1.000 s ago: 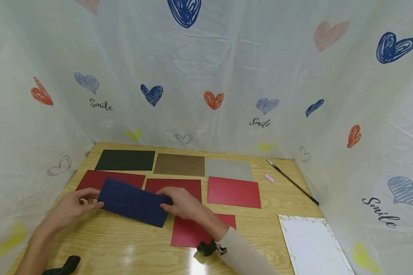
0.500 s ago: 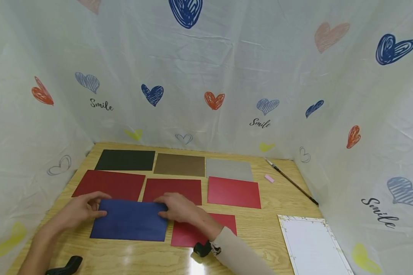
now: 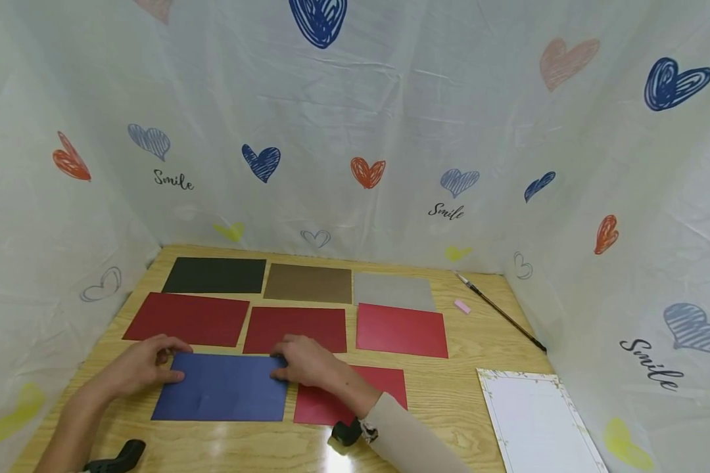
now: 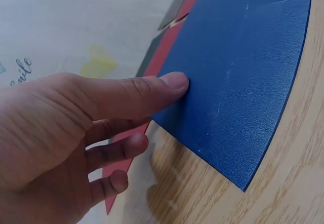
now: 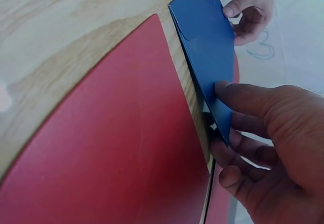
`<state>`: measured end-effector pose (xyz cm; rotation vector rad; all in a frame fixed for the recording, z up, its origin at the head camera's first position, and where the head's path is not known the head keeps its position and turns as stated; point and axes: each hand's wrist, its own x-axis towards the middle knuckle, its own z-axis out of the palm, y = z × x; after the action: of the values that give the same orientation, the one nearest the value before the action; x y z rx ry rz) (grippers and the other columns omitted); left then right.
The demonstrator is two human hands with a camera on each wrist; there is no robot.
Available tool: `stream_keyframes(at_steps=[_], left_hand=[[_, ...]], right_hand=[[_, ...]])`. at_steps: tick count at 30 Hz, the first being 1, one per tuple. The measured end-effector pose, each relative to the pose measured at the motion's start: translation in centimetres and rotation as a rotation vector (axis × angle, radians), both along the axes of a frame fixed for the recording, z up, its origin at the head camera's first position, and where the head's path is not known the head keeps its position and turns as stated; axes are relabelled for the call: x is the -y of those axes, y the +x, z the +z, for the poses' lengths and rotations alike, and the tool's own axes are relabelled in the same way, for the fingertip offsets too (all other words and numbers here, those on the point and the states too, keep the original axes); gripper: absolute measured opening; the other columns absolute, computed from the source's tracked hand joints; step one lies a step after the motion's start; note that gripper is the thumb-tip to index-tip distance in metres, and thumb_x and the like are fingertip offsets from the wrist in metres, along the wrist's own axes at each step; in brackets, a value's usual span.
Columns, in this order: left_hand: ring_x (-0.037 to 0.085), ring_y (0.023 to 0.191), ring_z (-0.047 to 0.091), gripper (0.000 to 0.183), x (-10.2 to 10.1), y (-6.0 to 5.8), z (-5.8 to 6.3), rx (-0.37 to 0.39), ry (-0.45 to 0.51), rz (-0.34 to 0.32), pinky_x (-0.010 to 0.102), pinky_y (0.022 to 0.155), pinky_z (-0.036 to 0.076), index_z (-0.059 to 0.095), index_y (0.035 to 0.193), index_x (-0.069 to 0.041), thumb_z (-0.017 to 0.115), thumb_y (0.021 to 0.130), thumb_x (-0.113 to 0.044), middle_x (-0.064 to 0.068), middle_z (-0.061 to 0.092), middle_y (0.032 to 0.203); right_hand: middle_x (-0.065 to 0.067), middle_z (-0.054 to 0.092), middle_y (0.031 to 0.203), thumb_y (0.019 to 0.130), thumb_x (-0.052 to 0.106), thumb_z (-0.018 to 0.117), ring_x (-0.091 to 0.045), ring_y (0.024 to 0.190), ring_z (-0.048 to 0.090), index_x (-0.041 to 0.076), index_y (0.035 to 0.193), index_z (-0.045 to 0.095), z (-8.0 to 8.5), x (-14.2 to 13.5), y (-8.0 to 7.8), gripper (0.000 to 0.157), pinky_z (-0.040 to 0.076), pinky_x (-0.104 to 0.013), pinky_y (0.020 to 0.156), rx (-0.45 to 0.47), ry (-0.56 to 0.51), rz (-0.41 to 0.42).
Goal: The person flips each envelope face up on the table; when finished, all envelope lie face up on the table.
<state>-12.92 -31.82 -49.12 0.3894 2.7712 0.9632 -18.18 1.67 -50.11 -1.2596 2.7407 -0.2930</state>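
A blue envelope (image 3: 221, 389) lies low over the front left of the table, its near edge at or close to the wood. My left hand (image 3: 144, 368) pinches its far left corner, thumb on top, as the left wrist view shows. At the far right corner my right hand (image 3: 307, 362) holds it between the thumb and the fingers below. In the right wrist view, the blue envelope (image 5: 202, 51) shows layered paper along its side edge. Just right of it is a red envelope (image 3: 384, 387), partly hidden under my right forearm.
Red rectangles (image 3: 186, 318), (image 3: 296, 330) and a brighter red one (image 3: 402, 330) form a row behind. Farther back lie dark green (image 3: 214, 275), brown (image 3: 307, 283) and grey (image 3: 393, 290) rectangles. A pink eraser-like block (image 3: 462, 306), brush (image 3: 499, 309) and white bordered sheet (image 3: 538, 420) are on the right.
The blue envelope has come down from a tilted position to nearly flat, a little nearer the table's front. Both hands have kept hold of its far corners.
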Motion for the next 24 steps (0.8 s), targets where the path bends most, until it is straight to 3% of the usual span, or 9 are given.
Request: stream_keyframes(at_steps=[9,17,24], left_hand=[[0.011,0.080,0.044,0.041,0.07,0.13,-0.16,-0.006,-0.040,-0.001,0.025,0.066,0.038,0.071,0.111,-0.006,0.087,0.077,-0.023,0.000,0.055,0.093],[0.011,0.087,0.051,0.040,0.29,0.06,-0.35,-0.011,-0.052,-0.014,0.028,0.074,0.047,0.072,0.109,-0.010,0.088,0.076,-0.025,0.000,0.061,0.102],[0.009,0.088,0.053,0.038,0.27,0.03,-0.44,-0.003,-0.043,-0.015,0.027,0.076,0.048,0.071,0.106,-0.011,0.088,0.076,-0.024,-0.001,0.061,0.100]], right_hand=[[0.006,0.064,0.106,0.090,0.041,0.076,0.000,0.088,0.054,0.018,0.121,0.073,-0.22,0.08,-0.04,0.039,0.046,-0.013,0.079,0.016,-0.006,0.011],[0.008,0.063,0.106,0.089,0.039,0.077,0.001,0.089,0.055,0.021,0.116,0.073,-0.52,-0.02,-0.41,0.033,0.045,-0.012,0.080,0.054,-0.030,0.037],[0.009,0.061,0.102,0.089,0.038,0.078,0.003,0.088,0.054,0.022,0.117,0.073,-0.67,-0.25,-0.58,0.033,0.043,-0.009,0.077,0.072,-0.041,0.071]])
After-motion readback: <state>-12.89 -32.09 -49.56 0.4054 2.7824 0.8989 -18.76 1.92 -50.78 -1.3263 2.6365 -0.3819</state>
